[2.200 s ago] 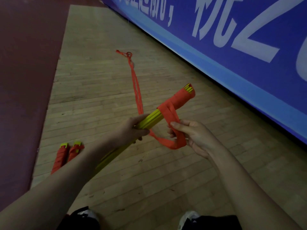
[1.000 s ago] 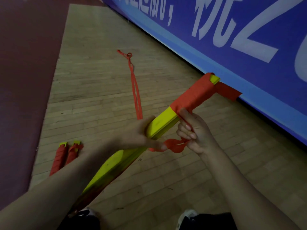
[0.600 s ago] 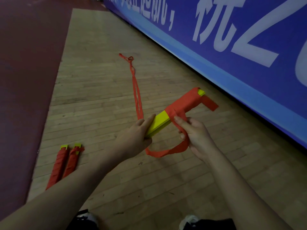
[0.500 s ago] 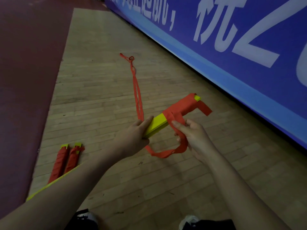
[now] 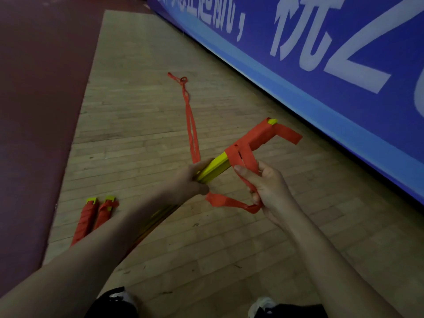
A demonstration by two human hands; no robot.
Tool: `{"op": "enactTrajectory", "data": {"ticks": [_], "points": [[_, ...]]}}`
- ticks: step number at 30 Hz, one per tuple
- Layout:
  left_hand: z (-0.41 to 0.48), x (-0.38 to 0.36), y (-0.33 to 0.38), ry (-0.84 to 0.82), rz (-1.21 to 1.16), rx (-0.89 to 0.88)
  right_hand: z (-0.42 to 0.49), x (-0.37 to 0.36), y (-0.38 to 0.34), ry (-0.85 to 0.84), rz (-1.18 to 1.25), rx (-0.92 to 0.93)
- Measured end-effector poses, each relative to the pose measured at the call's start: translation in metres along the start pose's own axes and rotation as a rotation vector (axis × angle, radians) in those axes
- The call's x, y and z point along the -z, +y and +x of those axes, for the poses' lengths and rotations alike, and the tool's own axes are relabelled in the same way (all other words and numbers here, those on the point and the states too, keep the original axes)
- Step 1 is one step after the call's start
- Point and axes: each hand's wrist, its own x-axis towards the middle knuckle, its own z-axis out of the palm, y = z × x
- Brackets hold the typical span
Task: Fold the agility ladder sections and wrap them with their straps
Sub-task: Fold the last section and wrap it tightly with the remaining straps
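Note:
A bundle of yellow ladder rungs (image 5: 213, 169) points up and to the right in front of me. My left hand (image 5: 190, 182) grips it near the middle. Red strap (image 5: 257, 136) is wound round its far end, with a loose tail sticking out to the right. My right hand (image 5: 268, 189) pinches a loop of the same red strap (image 5: 229, 201), which sags below both hands. Another length of red strap (image 5: 191, 125) trails from the bundle away across the floor to a knot.
Two wrapped ladder bundles (image 5: 91, 216) lie side by side on the wooden floor (image 5: 142, 92) at the left. A blue banner wall (image 5: 321, 65) runs along the right. Dark red flooring (image 5: 34, 88) borders the left. My shoes (image 5: 261, 305) show at the bottom.
The bundle was turned and the strap wound one more turn round its far end. My right hand drew the loop down and right.

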Motion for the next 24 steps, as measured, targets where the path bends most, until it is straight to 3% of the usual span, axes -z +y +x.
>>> {"op": "enactTrajectory", "data": {"ticks": [7,10,13,16,20,24], "points": [[-0.003,0.009,0.001,-0.044,-0.316,-0.013,-0.004,0.002,-0.006,0.022,0.029,0.091],[-0.002,0.006,0.005,0.108,-0.111,-0.046,-0.008,0.002,-0.009,0.026,-0.065,0.178],[-0.007,0.002,0.003,0.245,0.309,-0.076,-0.013,0.000,-0.011,0.033,-0.102,0.202],[-0.010,-0.002,-0.001,0.277,0.645,-0.025,-0.016,-0.002,-0.011,0.045,-0.151,0.207],[-0.006,-0.012,-0.002,0.312,0.771,-0.028,-0.013,-0.002,-0.010,0.085,-0.122,0.170],[-0.004,-0.012,-0.009,0.338,0.709,-0.020,-0.011,-0.002,-0.009,0.089,-0.100,0.068]]}}
